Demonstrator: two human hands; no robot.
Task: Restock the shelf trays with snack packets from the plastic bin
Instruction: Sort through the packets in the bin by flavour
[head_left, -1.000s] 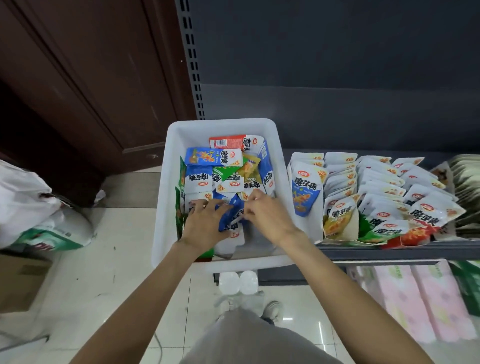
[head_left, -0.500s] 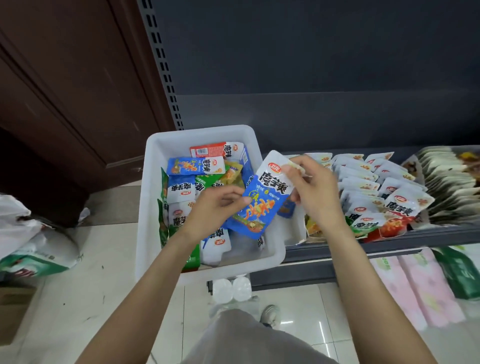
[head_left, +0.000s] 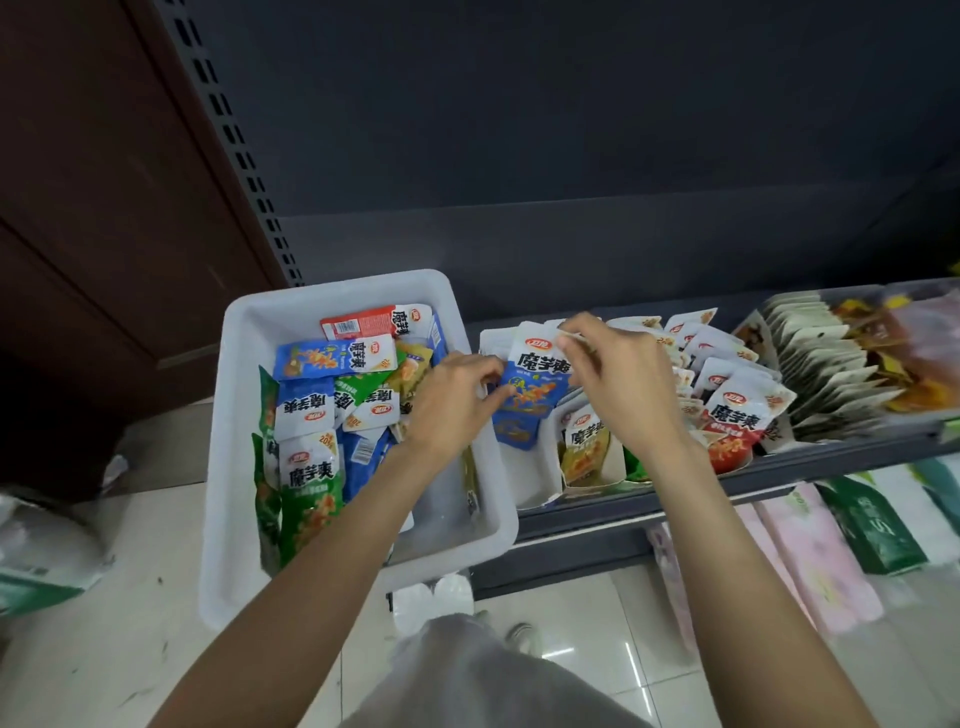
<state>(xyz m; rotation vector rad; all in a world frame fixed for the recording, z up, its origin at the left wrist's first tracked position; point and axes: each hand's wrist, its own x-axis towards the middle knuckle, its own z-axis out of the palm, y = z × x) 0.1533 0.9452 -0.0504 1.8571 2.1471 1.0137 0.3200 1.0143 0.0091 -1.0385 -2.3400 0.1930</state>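
Now both hands pinch one blue packet (head_left: 524, 387): right hand (head_left: 621, 379) at its top, left hand (head_left: 452, 402) at its side, bin (head_left: 249, 467) beneath the left.

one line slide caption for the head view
Both hands, left and right, hold a blue snack packet over the shelf tray beside the white bin.
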